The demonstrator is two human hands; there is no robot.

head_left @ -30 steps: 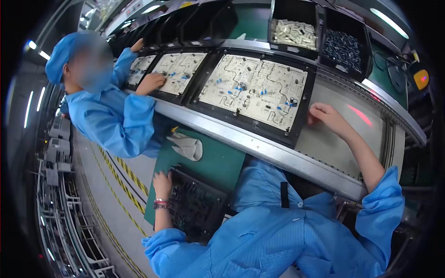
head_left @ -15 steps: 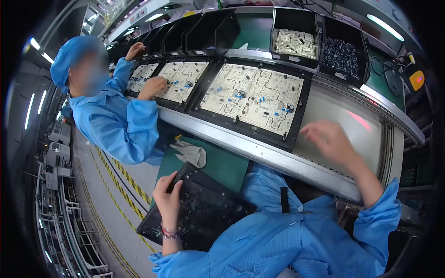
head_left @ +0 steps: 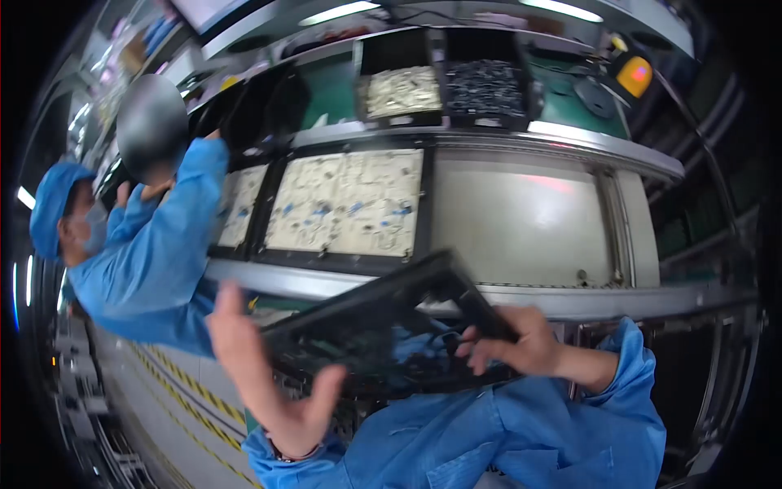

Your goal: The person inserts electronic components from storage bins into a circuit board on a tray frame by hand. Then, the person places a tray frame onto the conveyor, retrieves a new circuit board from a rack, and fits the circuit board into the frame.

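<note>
Factory line stuff: a pale grey conveyor belt (head_left: pixel 521 224) with a metal front rail runs across in front of you, and a cream circuit board in a black frame (head_left: pixel 346 204) rides on it. Behind it, one black bin holds whitish parts (head_left: pixel 401 90), the next holds dark parts (head_left: pixel 486 85). You've got a black rectangular carrier tray (head_left: pixel 383 326) tilted up just below the rail. Your right hand (head_left: pixel 513 346) grips its right edge; your left hand (head_left: pixel 277 383) is spread open against its left side. A co-worker's blue sleeve (head_left: pixel 155 244) sits at the left.
</note>
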